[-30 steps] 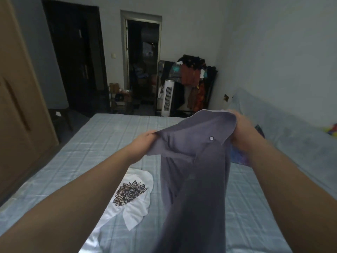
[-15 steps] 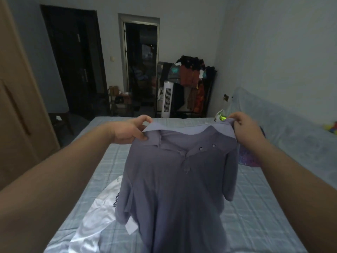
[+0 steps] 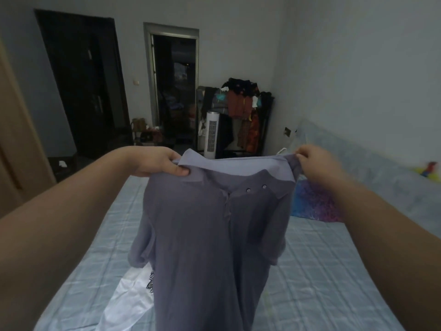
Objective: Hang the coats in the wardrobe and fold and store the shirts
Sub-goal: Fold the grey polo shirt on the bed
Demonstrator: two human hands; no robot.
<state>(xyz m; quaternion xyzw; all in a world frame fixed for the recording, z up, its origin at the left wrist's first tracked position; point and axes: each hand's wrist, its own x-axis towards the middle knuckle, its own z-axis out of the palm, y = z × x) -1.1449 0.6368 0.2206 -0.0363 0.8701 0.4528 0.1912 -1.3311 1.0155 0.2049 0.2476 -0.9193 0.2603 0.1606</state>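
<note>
Centre frame, left hand and right hand pinch a polo by its shoulders, unfolded; white shirt awaits at lower left.

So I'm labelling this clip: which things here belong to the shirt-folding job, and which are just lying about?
Part of the job:
grey polo shirt, held up by left hand and right hand
white printed shirt on the bed
wardrobe

Just lying about:
tower fan
clothes rack
colourful bag
</note>
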